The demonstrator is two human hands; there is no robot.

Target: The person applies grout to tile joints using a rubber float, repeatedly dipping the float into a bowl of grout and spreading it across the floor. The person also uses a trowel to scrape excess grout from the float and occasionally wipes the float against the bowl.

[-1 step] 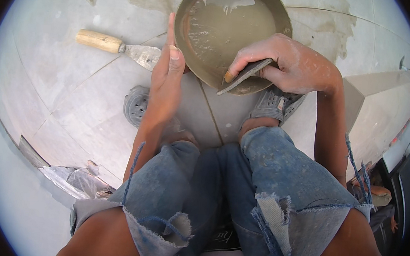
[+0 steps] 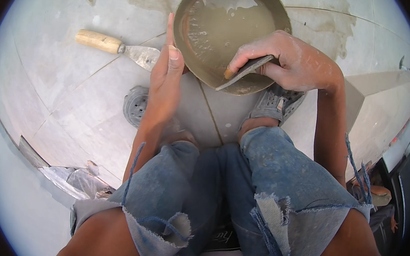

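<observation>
Jeans: frayed and dusty, (image 2: 275,157) knees bent right below us.
Shoes: grey pair (image 2: 136,105), planted on the tiled floor (image 2: 63,88).
Left hand: here it is (image 2: 167,79), fingers extended, not curled, against the pan's left side.
Right hand: over the near rim (image 2: 297,63), grip pinching the pad between fingers and thumb.
Pad: thin, grey, tilted (image 2: 245,72), above the pan's near wall; rim contact, can't tell. Looks light, fairly stiff, probably slippery when wet; best held by its upper edge.
Trowel: wooden-handled (image 2: 120,48), lying beside the left hand.
Pan: round, coated (image 2: 282,18), likely heavy with slurry (image 2: 232,26); rim's the place to steady it.
</observation>
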